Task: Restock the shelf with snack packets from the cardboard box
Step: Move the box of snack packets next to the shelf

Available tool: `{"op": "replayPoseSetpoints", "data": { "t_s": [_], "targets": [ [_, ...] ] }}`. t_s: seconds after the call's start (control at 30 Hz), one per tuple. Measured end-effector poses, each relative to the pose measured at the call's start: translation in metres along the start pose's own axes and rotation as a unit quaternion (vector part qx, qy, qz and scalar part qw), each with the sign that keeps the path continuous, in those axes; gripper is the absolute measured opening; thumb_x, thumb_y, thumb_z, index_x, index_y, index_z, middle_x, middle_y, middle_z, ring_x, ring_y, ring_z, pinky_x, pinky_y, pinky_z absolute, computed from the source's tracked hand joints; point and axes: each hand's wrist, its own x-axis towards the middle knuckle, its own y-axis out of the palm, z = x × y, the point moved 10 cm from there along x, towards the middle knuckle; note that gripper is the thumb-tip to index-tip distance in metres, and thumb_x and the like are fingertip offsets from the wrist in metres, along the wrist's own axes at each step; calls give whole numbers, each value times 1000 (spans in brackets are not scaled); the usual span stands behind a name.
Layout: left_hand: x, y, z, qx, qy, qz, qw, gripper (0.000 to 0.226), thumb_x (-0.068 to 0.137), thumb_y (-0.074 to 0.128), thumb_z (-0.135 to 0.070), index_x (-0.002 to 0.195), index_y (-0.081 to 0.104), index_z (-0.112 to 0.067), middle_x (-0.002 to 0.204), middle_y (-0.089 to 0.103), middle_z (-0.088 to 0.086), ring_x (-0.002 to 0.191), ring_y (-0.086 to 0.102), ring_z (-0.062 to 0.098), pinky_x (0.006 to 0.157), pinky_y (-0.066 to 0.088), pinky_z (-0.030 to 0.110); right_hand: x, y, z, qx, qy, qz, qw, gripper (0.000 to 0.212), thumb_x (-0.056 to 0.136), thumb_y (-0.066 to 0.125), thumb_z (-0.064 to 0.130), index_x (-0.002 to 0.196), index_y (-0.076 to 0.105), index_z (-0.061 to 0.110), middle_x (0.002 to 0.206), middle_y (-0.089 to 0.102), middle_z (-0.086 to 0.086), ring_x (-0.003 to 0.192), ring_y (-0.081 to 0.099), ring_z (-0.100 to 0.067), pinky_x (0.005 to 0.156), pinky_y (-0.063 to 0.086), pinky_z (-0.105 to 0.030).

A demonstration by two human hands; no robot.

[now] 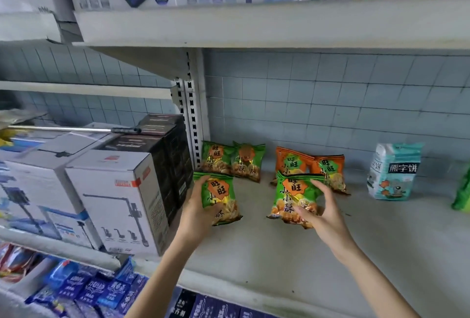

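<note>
Left hand (201, 205): forearm reaching in from below, thumb and fingers curled round a green snack packet (220, 198), held upright at the left end of the shelf (279, 254). Right hand (324, 212): fingers wrapped on a second green packet (295, 196) (tilted, just in front of two orange packets (330, 168)). Two more green packets (221, 158) stand by the back wall.

White cartons (112, 200) left; black boxes (162, 147) behind them; blue packets (101, 289) below.
</note>
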Motion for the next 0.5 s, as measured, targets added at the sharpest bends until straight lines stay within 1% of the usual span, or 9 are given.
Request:
{"op": "replayPoseSetpoints", "data": {
  "t_s": [0.03, 0.07, 0.1, 0.13, 0.2, 0.27, 0.37, 0.43, 0.5],
  "targets": [
    [10, 2, 3, -9, -7, -2, 1000, 65, 84, 65, 2, 135, 38, -28, 118, 56, 0, 105, 58, 15, 75, 50, 16, 8, 5, -1, -11, 1, 5, 1000, 65, 77, 77, 18, 127, 40, 37, 131, 45, 9, 117, 47, -8, 91, 40, -17],
    [19, 3, 6, -14, -13, -5, 1000, 65, 84, 64, 3, 135, 39, -29, 119, 55, -2, 108, 57, 14, 75, 48, 13, 16, 10, -2, -22, 2, 10, 1000, 66, 77, 77, 20, 128, 39, 37, 133, 42, 10, 119, 43, -8, 96, 37, -21],
    [31, 4, 9, -13, -17, -11, 1000, 65, 85, 63, 4, 136, 39, -28, 121, 52, -3, 112, 55, 15, 79, 48, 15, 27, 17, -3, -33, 1, 18, 999, 66, 77, 76, 21, 129, 39, 36, 133, 39, 12, 122, 39, -8, 101, 35, -26],
    [40, 5, 11, -3, -18, -16, 1000, 65, 85, 62, 5, 138, 38, -26, 124, 48, -3, 116, 51, 16, 87, 48, 22, 35, 23, -2, -43, -3, 25, 999, 66, 78, 76, 21, 129, 38, 34, 133, 37, 13, 123, 37, -7, 103, 32, -28],
    [55, 9, 12, 26, -20, -13, 999, 66, 87, 59, 5, 142, 35, -22, 133, 42, 2, 124, 45, 18, 101, 43, 32, 49, 36, 0, -62, -13, 37, 997, 66, 78, 75, 23, 132, 38, 31, 131, 34, 15, 123, 32, -3, 103, 27, -24],
    [68, 14, 18, 53, -29, -11, 998, 67, 88, 58, 6, 144, 32, -20, 139, 38, 7, 128, 41, 20, 104, 40, 31, 64, 50, -1, -75, -17, 49, 996, 70, 77, 75, 27, 136, 38, 28, 130, 33, 14, 122, 30, -1, 103, 24, -24],
    [87, 19, 24, 80, -37, -7, 996, 68, 88, 58, 5, 145, 31, -22, 142, 35, 9, 132, 38, 23, 109, 35, 36, 84, 70, -4, -74, -13, 60, 995, 73, 74, 75, 32, 137, 37, 27, 129, 34, 16, 121, 31, -1, 102, 25, -22],
    [99, 22, 25, 92, -33, 2, 995, 68, 88, 57, 5, 145, 31, -22, 143, 34, 9, 132, 38, 24, 110, 34, 39, 94, 82, -8, -71, -9, 65, 995, 73, 75, 76, 31, 137, 38, 26, 130, 35, 16, 121, 32, -1, 99, 25, -19],
    [110, 24, 24, 113, -13, 12, 993, 65, 90, 54, 5, 144, 32, -22, 144, 33, 10, 132, 38, 25, 109, 34, 36, 102, 94, -12, -67, -3, 70, 995, 73, 77, 76, 29, 138, 36, 25, 133, 34, 16, 122, 31, -2, 100, 24, -20]
  ]
}}
